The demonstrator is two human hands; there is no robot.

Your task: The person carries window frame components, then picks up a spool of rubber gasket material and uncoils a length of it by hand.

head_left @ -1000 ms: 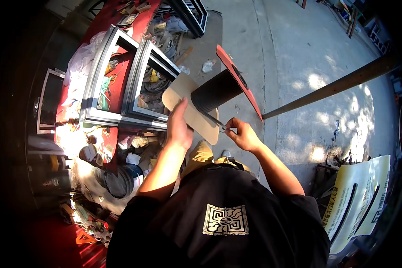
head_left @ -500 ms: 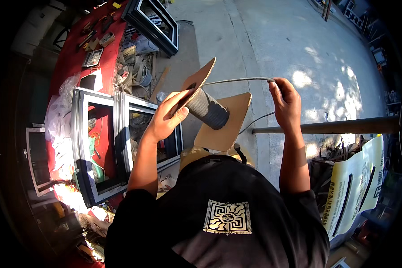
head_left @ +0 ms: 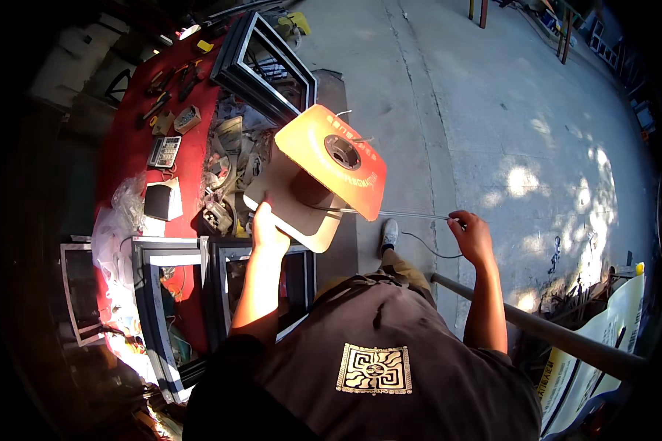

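Observation:
A spool (head_left: 305,143) with two square cardboard flanges is held up in front of me, tilted, its round hub hole facing up. My left hand (head_left: 271,237) grips the edge of the lower flange, thumb on top and the other fingers hidden beneath. From between the flanges a thin grey strip (head_left: 412,215) runs taut to the right. My right hand (head_left: 473,239) pinches this strip between thumb and fingers, out to the right of the spool. Past that hand, the strip's loose part curves down and back leftward over the floor.
Left stands a red-topped table (head_left: 136,140) with a calculator (head_left: 165,151), tools and plastic film (head_left: 116,217). Dark window frames (head_left: 148,294) lean nearby, another window frame (head_left: 268,62) farther off. A pole (head_left: 537,323) crosses at right beside a printed sheet (head_left: 596,360).
The spool has turned over, so one flange's outer face and hub hole now show. My left hand has shifted onto the flange edge. My right hand, still pinching the strip, is lower.

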